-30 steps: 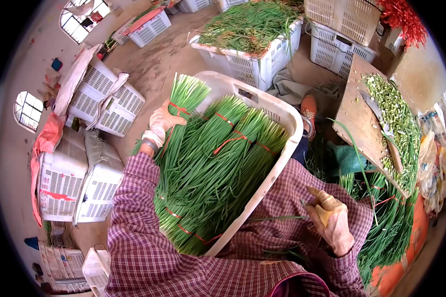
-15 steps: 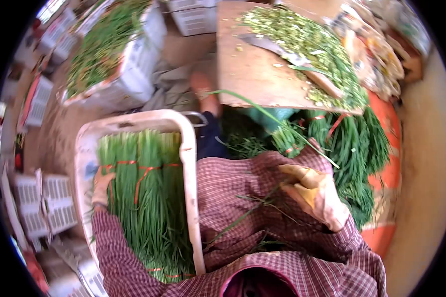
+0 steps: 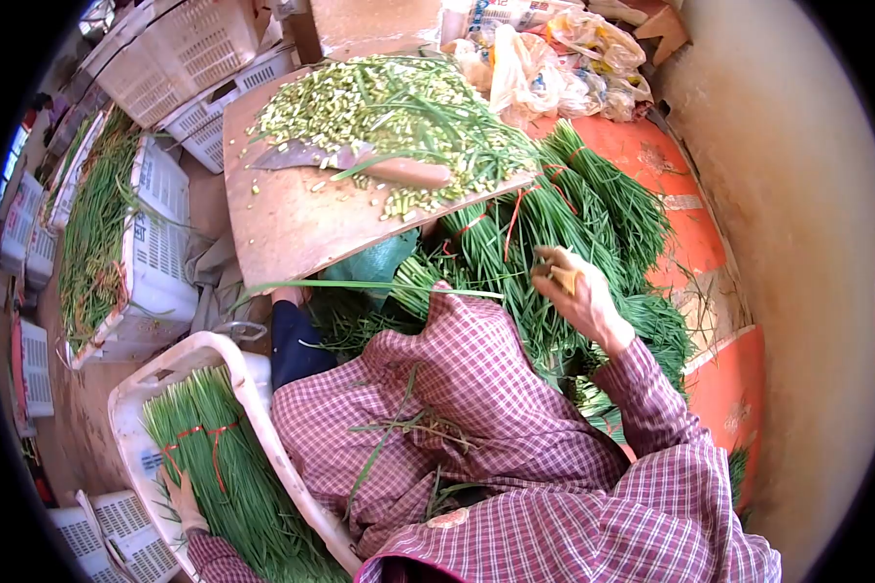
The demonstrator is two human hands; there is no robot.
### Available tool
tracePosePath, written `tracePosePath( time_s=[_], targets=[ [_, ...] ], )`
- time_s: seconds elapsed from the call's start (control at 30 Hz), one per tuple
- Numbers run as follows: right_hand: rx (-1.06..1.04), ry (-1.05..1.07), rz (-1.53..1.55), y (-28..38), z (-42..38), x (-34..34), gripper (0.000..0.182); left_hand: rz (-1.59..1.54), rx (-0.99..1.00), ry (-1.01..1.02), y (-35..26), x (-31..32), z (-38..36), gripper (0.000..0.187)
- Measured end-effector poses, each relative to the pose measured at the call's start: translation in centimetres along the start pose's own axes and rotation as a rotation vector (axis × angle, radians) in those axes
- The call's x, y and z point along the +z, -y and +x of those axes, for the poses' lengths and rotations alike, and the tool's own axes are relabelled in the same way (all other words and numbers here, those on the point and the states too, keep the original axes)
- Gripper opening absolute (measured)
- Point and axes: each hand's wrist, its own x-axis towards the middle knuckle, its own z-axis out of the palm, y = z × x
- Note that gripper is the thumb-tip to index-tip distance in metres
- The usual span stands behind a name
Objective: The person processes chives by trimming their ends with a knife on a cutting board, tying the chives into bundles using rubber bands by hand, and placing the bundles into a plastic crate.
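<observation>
My left hand is down inside a white plastic crate, with its fingers stretched along the left side of a bundle of green chives tied with red bands. Part of that hand is hidden by the leaves and the crate wall. Over the pile of tied chive bundles on my right, my right hand is open, its fingers loosely bent and apart with nothing between them. A yellowish covering is on its fingers. One long chive stalk lies across in front of my knees, and loose blades lie on my checked clothing.
Ahead stands a wooden board bearing chopped chive pieces and a wooden-handled knife. Plastic bags lie behind it. White crates of greens are at left. Orange sheeting runs beside the right wall.
The view has turned to the right, so the board and crate appear further left. My right hand has moved from above my lap out over the chive bundles. My left hand stays by the crated bundle.
</observation>
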Motion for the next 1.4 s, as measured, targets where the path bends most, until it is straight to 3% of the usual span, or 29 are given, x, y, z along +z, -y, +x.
tracePosePath(
  time_s=[0.07, 0.13, 0.3, 0.4, 0.53, 0.57, 0.73, 0.8, 0.87, 0.93, 0.97, 1.0, 1.07, 1.13, 1.17, 1.2, 1.27, 1.3, 1.4],
  targets=[
    [0.070, -0.097, -0.136, -7.2, 2.8, 0.6, 0.060, -0.010, -0.210, 0.084, -1.0, -1.7, -2.9, 0.078],
    [0.130, -0.123, -0.238, -15.0, 6.6, 2.3, 0.082, 0.020, -0.135, 0.055, -0.2, -2.6, -5.9, 0.077],
    [0.364, 0.054, -0.492, -20.2, 13.9, 2.9, 0.124, 0.055, -0.204, 0.042, -2.7, -5.0, -9.5, 0.073],
    [0.473, 0.176, -0.480, -22.1, 16.1, 4.5, 0.127, 0.014, -0.107, -0.098, -7.6, -6.2, -10.2, 0.072],
    [0.330, -0.106, -0.434, -20.2, 13.9, 4.0, 0.086, -0.129, 0.135, -0.218, -21.4, -7.3, -11.3, 0.070],
    [0.307, -0.207, -0.413, -21.0, 12.8, 4.0, 0.083, -0.180, 0.222, -0.218, -25.9, -7.5, -11.7, 0.067],
    [0.339, -0.462, -0.208, -16.3, 2.9, -2.3, 0.083, -0.263, 0.564, -0.182, -42.2, -7.3, -13.9, 0.059],
    [0.262, -0.542, -0.215, -13.8, -0.6, -4.2, 0.084, -0.624, 0.677, 0.022, -46.3, -5.9, -14.4, 0.054],
    [0.166, -0.654, -0.078, -8.9, -2.5, -6.2, 0.086, -0.679, 0.867, 0.101, -52.2, -4.4, -16.2, 0.047],
    [0.073, -0.672, 0.040, -3.8, -3.0, -7.7, 0.087, -0.778, 0.987, 0.244, -58.3, -3.5, -18.5, 0.051],
    [0.021, -0.687, 0.283, -0.4, -2.8, -8.1, 0.087, -0.843, 0.950, 0.306, -61.1, -4.0, -20.6, 0.062],
    [-0.034, -0.667, 0.311, 1.6, -2.3, -8.3, 0.088, -0.856, 1.006, 0.275, -63.3, -4.3, -22.2, 0.073],
    [-0.178, -0.627, 0.455, 6.6, -1.4, -8.4, 0.086, -0.963, 1.073, 0.213, -65.7, -4.3, -24.2, 0.094],
    [-0.326, -0.681, 0.255, 10.4, 0.2, -7.3, 0.087, -0.975, 1.113, 0.195, -67.5, -5.5, -24.3, 0.105],
    [-0.421, -0.713, 0.084, 12.7, 0.7, -6.7, 0.088, -1.114, 1.135, 0.229, -68.6, -5.9, -23.7, 0.099],
    [-0.462, -0.696, 0.162, 15.5, 1.2, -5.3, 0.092, -1.250, 1.160, 0.265, -69.8, -6.2, -23.1, 0.093],
    [-0.539, -0.645, 0.273, 20.8, 1.5, -2.1, 0.099, -1.553, 0.840, 0.392, -69.1, -9.8, -23.5, 0.072],
    [-0.571, -0.609, 0.304, 22.4, 1.3, -0.9, 0.102, -1.566, 0.922, 0.168, -68.9, -11.3, -22.5, 0.069],
    [-0.735, -0.104, 0.526, 23.3, 1.4, 0.2, 0.090, -1.181, 0.895, 0.232, -64.7, -16.0, -17.6, 0.063]
  ],
)
